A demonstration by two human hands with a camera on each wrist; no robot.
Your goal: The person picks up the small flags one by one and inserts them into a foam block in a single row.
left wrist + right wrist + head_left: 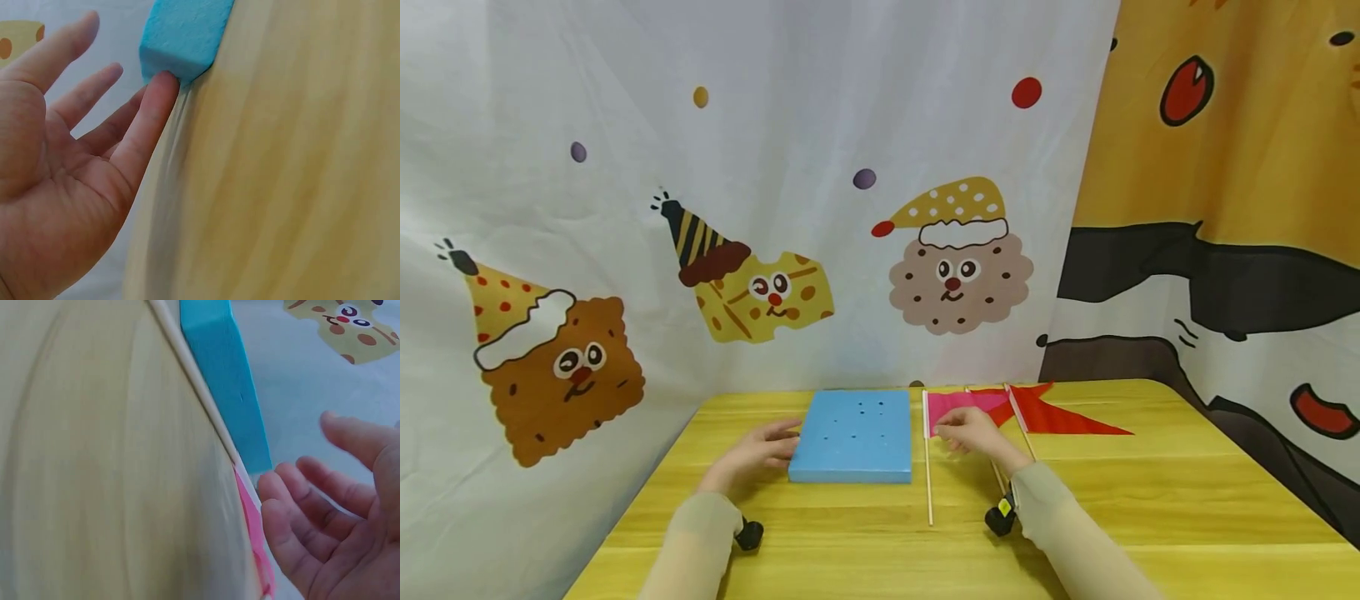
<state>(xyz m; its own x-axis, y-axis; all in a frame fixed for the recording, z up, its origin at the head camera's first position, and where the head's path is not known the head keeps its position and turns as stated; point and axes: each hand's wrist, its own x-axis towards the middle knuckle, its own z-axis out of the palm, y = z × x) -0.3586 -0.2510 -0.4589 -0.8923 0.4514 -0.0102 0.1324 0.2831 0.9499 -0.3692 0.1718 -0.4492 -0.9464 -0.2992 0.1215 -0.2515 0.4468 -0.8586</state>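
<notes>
A blue foam block (857, 458) with several small holes in its top lies flat on the table. My left hand (767, 446) is at the block's left side, its fingers extended; in the left wrist view a fingertip (164, 81) touches the block's corner. Just right of the block lies a pink flag (951, 403) on a thin wooden stick (928, 492). Over that flag is my right hand (972, 431), fingers loosely bent and holding nothing. Beside it lies a red flag (1067, 414), with another red flag (1000, 412) partly hidden between them.
The yellow wood-grain table (842, 550) holds the block and flags. Behind it hangs a white cloth (820, 100) printed with cartoon food faces. Each wrist wears a small black camera, such as the left camera (749, 535).
</notes>
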